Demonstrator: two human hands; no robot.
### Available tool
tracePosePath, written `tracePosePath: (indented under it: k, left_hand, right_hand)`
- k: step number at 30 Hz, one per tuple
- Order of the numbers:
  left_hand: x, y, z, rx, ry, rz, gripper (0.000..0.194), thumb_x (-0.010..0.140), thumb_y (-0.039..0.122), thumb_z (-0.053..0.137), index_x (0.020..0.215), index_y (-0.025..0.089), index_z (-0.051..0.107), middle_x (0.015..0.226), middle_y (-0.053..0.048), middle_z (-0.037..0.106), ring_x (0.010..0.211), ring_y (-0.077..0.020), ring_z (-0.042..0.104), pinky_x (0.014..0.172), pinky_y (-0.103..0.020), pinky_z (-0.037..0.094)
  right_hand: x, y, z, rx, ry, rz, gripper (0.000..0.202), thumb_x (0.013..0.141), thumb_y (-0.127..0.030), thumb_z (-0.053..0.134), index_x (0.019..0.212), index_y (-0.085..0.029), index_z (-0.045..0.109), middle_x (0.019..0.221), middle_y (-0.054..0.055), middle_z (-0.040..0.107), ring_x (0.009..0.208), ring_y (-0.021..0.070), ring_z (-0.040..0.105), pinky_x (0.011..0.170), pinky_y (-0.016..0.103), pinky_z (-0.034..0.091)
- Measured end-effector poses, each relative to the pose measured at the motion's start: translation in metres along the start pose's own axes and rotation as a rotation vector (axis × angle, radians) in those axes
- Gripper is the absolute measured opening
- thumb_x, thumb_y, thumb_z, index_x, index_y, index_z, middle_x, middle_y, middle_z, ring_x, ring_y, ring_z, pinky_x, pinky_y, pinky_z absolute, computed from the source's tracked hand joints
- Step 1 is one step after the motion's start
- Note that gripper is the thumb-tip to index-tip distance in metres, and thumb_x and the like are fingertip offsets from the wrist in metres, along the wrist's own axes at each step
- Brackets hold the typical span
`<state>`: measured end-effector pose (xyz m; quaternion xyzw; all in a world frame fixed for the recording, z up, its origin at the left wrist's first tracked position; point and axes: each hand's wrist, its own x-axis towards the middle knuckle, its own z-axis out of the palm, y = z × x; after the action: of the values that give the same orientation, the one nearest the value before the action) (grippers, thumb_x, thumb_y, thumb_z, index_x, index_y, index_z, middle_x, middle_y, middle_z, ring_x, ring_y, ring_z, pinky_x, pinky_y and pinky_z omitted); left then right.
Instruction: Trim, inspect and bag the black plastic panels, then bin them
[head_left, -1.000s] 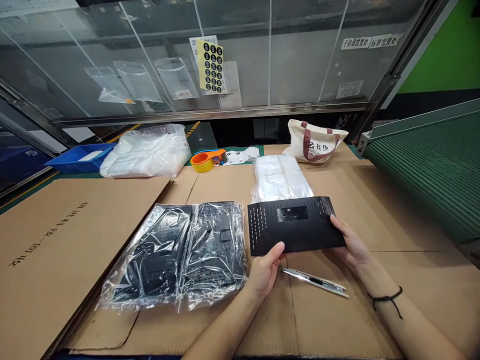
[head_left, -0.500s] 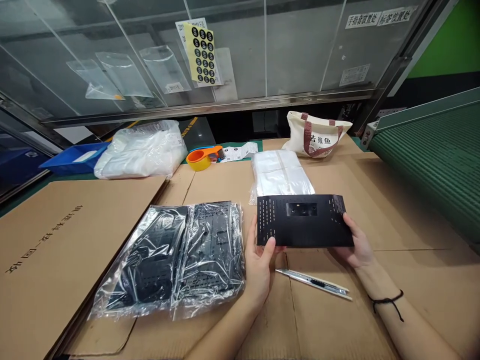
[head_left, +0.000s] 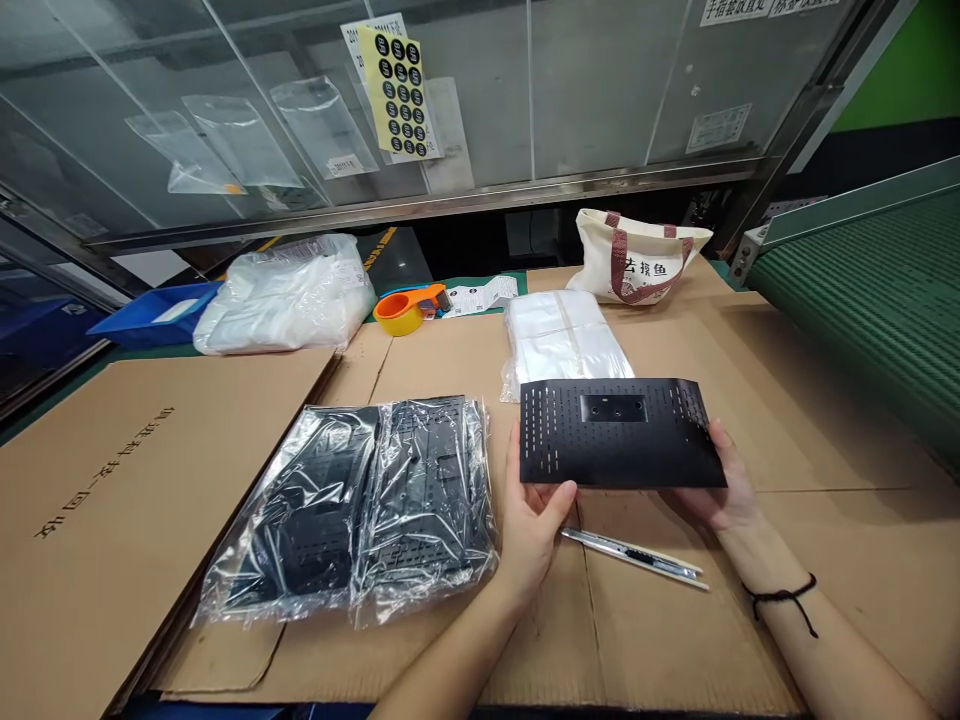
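Observation:
A black perforated panel (head_left: pixel 619 452) with a recessed rectangle near its top edge is held up above the cardboard, gripped at both ends. My left hand (head_left: pixel 534 520) grips its left end, thumb at the lower edge and fingers behind. At the right end, my right hand (head_left: pixel 724 480) supports it from the side and below, most fingers hidden behind it. Under the panel lies a utility knife (head_left: pixel 637 558) on the cardboard. Two clear plastic bags with similar black panels (head_left: pixel 420 500) lie side by side left of my left hand.
Behind the panel sits a stack of clear bags (head_left: pixel 570 335). A cloth tote (head_left: pixel 637 260), an orange tape dispenser (head_left: pixel 409 310), a wrapped white bundle (head_left: pixel 289 295) and a blue tray (head_left: pixel 154 318) stand farther back. Cardboard sheets (head_left: pixel 150 480) are stacked left; a green conveyor (head_left: pixel 870 270) runs right.
The panel has tilted in my hands, and more of its slots show. My left thumb has shifted off its front face to the lower edge. The camera view has moved slightly.

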<state>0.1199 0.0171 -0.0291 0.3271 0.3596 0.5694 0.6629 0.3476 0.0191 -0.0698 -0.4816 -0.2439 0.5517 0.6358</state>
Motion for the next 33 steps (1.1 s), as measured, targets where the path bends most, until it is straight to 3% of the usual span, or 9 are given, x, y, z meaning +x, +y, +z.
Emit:
tracePosePath:
  k: [5,8,10,13,17,22,26,29,33]
  left_hand:
    - [0.004,0.000,-0.006,0.042,0.016,-0.030,0.085,0.076,0.031,0.076,0.148,0.037,0.032,0.145,-0.005,0.050,0.108,-0.0239,0.064,0.081,-0.032,0.058]
    - [0.008,-0.003,-0.011,0.049,0.085,-0.052,0.075,0.080,0.042,0.070,0.147,0.034,0.036,0.139,-0.007,0.055,0.092,-0.0207,0.068,0.079,-0.034,0.059]
    - [0.010,-0.005,-0.014,0.072,0.131,-0.024,0.070,0.082,0.044,0.067,0.146,0.032,0.040,0.140,-0.006,0.055,0.104,-0.0223,0.066,0.088,-0.035,0.056]
    - [0.011,-0.008,-0.018,0.149,0.179,0.063,0.058,0.086,0.041,0.063,0.141,0.030,0.048,0.147,-0.003,0.048,0.134,-0.0218,0.046,0.110,-0.031,0.040]
    - [0.012,-0.011,-0.021,0.290,0.188,0.159,0.056,0.089,0.042,0.059,0.142,0.028,0.045,0.153,-0.001,0.039,0.143,-0.0197,0.030,0.119,-0.032,0.024]
    - [0.011,-0.012,-0.022,0.404,0.215,0.234,0.062,0.087,0.053,0.058,0.141,0.025,0.045,0.154,-0.005,0.038,0.145,-0.0233,0.026,0.121,-0.038,0.019]
    - [0.005,-0.011,-0.020,0.289,0.037,0.382,0.060,0.089,0.054,0.053,0.143,0.030,0.042,0.155,-0.003,0.035,0.145,-0.0253,0.026,0.119,-0.039,0.025]
    - [0.001,-0.011,-0.019,0.298,-0.063,0.439,0.063,0.089,0.047,0.057,0.147,0.031,0.037,0.159,-0.003,0.028,0.146,-0.0278,0.023,0.121,-0.041,0.020]
    - [0.000,-0.010,-0.018,0.368,-0.060,0.344,0.064,0.089,0.034,0.058,0.148,0.031,0.033,0.158,-0.004,0.029,0.144,-0.0272,0.028,0.121,-0.044,0.020]
  right_hand:
    - [-0.003,0.001,0.005,0.099,-0.021,0.040,0.042,0.070,-0.066,0.068,0.094,-0.031,0.073,0.106,-0.001,0.075,0.107,0.0270,0.068,0.099,0.048,0.051]
    - [-0.005,0.002,0.009,0.139,-0.085,0.080,0.049,0.062,-0.069,0.074,0.092,-0.030,0.074,0.103,0.001,0.076,0.102,0.0274,0.069,0.099,0.046,0.052]
    - [-0.007,0.003,0.011,0.127,-0.134,0.080,0.053,0.060,-0.071,0.073,0.092,-0.029,0.074,0.102,0.003,0.076,0.101,0.0281,0.069,0.097,0.046,0.052]
    - [-0.009,0.004,0.015,0.071,-0.187,0.046,0.056,0.060,-0.072,0.073,0.093,-0.027,0.074,0.097,0.005,0.077,0.094,0.0287,0.071,0.090,0.045,0.055]
    - [-0.007,0.001,0.016,-0.140,-0.233,-0.004,0.052,0.066,-0.069,0.071,0.088,-0.021,0.073,0.089,0.008,0.076,0.083,0.0274,0.072,0.077,0.041,0.059]
    - [-0.003,-0.005,0.011,-0.636,-0.285,-0.428,0.033,0.078,-0.049,0.070,0.094,-0.021,0.073,0.095,0.008,0.075,0.092,0.0252,0.069,0.085,0.039,0.055]
    - [-0.009,-0.006,0.012,-0.914,-0.112,-0.865,0.031,0.086,-0.025,0.060,0.117,-0.026,0.065,0.117,0.008,0.067,0.114,0.0241,0.058,0.102,0.043,0.044]
    - [-0.015,-0.007,0.017,-0.962,0.039,-0.916,0.043,0.086,-0.023,0.056,0.130,-0.026,0.054,0.134,0.010,0.054,0.125,0.0270,0.049,0.107,0.050,0.038]
    - [-0.019,-0.006,0.023,-0.917,0.156,-0.907,0.050,0.084,-0.024,0.056,0.134,-0.025,0.049,0.135,0.012,0.048,0.127,0.0281,0.047,0.108,0.049,0.038]
